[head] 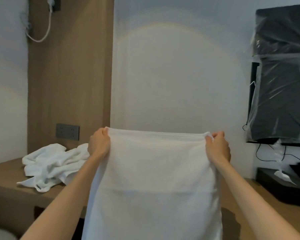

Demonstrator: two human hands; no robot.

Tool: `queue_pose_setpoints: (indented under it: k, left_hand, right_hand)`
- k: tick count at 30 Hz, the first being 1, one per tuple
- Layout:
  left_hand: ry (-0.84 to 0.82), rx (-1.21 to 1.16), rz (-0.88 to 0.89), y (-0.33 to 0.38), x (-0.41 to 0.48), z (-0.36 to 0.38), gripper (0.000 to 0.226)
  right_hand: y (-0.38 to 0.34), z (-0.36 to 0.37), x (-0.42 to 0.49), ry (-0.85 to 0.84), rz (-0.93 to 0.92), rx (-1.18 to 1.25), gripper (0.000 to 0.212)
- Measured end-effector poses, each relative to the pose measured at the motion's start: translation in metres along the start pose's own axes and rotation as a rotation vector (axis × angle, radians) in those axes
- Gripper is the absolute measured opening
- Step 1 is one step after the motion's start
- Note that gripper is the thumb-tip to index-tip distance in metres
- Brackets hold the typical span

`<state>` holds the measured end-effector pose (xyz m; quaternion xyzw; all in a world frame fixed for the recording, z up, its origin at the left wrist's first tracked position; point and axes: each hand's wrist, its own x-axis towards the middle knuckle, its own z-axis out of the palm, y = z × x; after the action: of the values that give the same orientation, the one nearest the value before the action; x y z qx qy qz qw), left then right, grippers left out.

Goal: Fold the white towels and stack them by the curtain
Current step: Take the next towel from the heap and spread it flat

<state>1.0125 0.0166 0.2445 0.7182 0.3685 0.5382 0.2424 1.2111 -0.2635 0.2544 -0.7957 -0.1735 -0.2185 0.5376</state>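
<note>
A pale wall (171, 75) and a wooden wall panel (69, 66) are standing behind a wooden desk (7, 172). In front of the desk's middle, 2 hands are holding a white towel (154, 179) up, and it is hanging flat. The left hand (99, 142) is pinching the towel's top left corner in curled fingers, and the right hand (217, 147) is pinching the top right corner. A heap of unfolded white towels (54, 163) is lying near the desk's back edge on the left, below a grey socket plate (67, 131). A plastic-wrapped television (280, 75) is hanging at the right.
</note>
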Motion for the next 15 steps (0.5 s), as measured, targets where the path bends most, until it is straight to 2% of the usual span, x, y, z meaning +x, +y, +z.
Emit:
queue_pose_setpoints:
  k: [2,6,15]
  left_hand:
    - [-0.118,-0.003,-0.09,-0.028,-0.012,0.025,0.042]
    - [-0.26,-0.02,-0.236,-0.059,-0.022,0.061,0.043]
    - [-0.387,0.105,-0.219,-0.071,-0.01,0.113,0.046]
  right_hand:
    - [0.026,0.013,-0.005,-0.096,0.034,-0.142,0.022]
    - [0.066,0.031,-0.01,-0.172,0.037,-0.288,0.028]
    - [0.109,0.064,0.011,-0.123,0.027,-0.324,0.018]
